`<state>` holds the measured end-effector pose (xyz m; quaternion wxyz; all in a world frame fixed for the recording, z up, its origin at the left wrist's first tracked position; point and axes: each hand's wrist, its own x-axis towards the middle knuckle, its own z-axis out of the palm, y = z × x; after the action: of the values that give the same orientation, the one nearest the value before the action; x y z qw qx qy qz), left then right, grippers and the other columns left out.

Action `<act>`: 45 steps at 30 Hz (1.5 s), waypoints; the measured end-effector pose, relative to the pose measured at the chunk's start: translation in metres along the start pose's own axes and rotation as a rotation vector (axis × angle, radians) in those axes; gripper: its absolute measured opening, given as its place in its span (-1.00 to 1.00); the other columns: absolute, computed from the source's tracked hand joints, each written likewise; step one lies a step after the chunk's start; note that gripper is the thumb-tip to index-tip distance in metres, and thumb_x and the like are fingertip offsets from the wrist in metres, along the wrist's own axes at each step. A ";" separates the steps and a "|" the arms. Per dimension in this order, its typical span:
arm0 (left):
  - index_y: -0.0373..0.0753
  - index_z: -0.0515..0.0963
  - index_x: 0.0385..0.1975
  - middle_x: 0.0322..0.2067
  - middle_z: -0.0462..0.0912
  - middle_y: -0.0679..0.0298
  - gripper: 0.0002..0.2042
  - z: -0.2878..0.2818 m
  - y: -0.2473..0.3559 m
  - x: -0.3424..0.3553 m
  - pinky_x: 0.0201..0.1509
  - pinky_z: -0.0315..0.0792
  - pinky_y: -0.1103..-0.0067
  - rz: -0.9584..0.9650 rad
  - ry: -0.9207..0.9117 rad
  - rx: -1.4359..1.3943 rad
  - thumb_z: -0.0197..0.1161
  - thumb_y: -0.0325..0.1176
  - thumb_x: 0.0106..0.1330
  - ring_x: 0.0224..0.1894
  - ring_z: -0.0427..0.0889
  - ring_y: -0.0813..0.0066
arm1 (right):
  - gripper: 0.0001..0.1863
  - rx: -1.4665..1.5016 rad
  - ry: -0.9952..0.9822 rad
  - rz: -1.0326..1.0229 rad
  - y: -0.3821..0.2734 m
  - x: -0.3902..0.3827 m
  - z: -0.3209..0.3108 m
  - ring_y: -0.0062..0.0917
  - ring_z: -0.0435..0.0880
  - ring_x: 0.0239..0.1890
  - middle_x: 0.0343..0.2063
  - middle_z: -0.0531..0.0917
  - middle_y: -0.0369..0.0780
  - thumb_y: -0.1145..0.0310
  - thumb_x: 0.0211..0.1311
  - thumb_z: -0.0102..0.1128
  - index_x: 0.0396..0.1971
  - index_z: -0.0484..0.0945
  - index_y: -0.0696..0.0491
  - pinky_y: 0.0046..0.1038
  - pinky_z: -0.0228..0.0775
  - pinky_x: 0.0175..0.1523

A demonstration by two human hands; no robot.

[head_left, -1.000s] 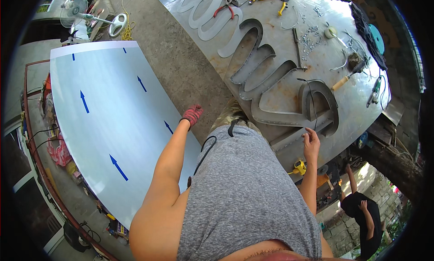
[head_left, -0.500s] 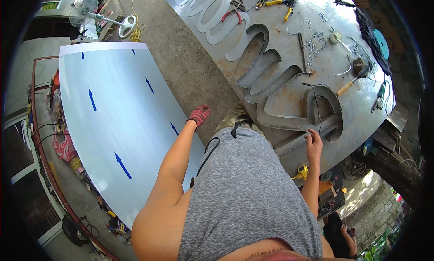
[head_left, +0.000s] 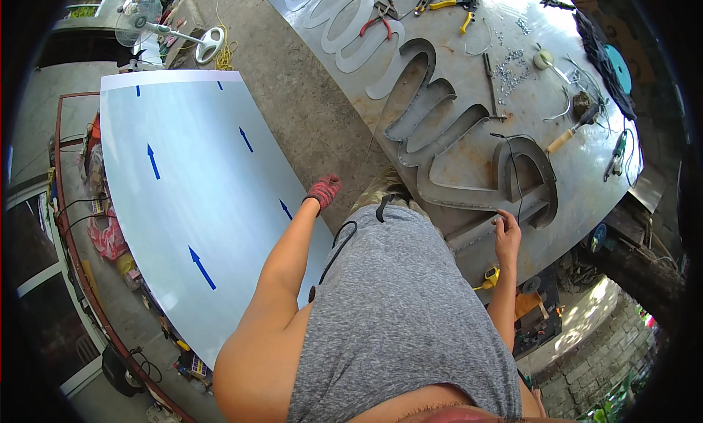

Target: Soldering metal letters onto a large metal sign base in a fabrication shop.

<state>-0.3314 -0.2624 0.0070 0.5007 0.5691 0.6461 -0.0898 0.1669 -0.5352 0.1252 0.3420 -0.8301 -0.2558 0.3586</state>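
My left hand (head_left: 323, 191), in a red patterned glove, has its fingers curled beside the light-blue sheet (head_left: 194, 145) with dark blue arrows; whether anything is in it is hidden. My bare right hand (head_left: 507, 234) has loosely bent fingers apart, the fingertips at the lower edge of the grey metal letter frame (head_left: 460, 200), touching or very close. The frame lies on a steel table (head_left: 564, 203), with flat metal letter cutouts (head_left: 378, 86) at its upper left. A thin black cord (head_left: 515, 167) crosses the frame.
Pliers (head_left: 447, 4), small scattered metal bits (head_left: 512, 75) and a wooden-handled tool (head_left: 562, 139) lie on the table. A white fan (head_left: 209, 43) stands at the upper left. A yellow tool (head_left: 489, 279) is below the table edge. Concrete floor (head_left: 300, 123) shows between sheet and table.
The view has shifted slightly, so sheet and table sit a little farther right. The co-worker in black at lower right has mostly left view. My hands have barely moved.
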 end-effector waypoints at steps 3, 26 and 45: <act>-0.27 0.55 0.07 -0.22 0.65 0.18 -0.60 -0.001 0.001 -0.001 0.05 0.47 0.41 -0.041 -0.021 -0.075 0.34 -0.18 0.33 -0.14 0.63 0.32 | -0.73 -0.003 -0.024 0.010 -0.007 0.001 -0.001 -0.68 0.52 -0.40 -0.36 0.68 -0.29 0.49 0.44 0.08 0.06 0.62 0.14 -0.60 0.44 -0.20; -0.27 0.52 0.13 -0.01 0.68 0.07 -0.56 0.001 0.011 -0.004 0.16 0.47 0.36 -0.038 -0.035 -0.022 0.32 -0.15 0.36 0.03 0.64 0.22 | -0.73 0.011 -0.043 0.001 0.000 0.007 -0.003 -0.70 0.54 -0.39 -0.36 0.68 -0.31 0.46 0.44 0.10 0.06 0.61 0.15 -0.61 0.43 -0.22; -0.28 0.53 0.08 -0.35 0.60 0.30 -0.65 0.005 0.007 -0.005 -0.21 0.47 0.50 0.033 0.001 0.000 0.24 -0.22 0.40 -0.38 0.54 0.52 | -0.74 -0.021 -0.002 0.022 -0.012 0.006 0.000 -0.65 0.63 -0.31 -0.36 0.73 -0.23 0.44 0.42 0.13 0.02 0.63 0.12 -0.55 0.46 -0.16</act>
<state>-0.3235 -0.2665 0.0118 0.5018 0.5799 0.6366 -0.0814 0.1688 -0.5241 0.1317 0.3289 -0.8361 -0.2507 0.3604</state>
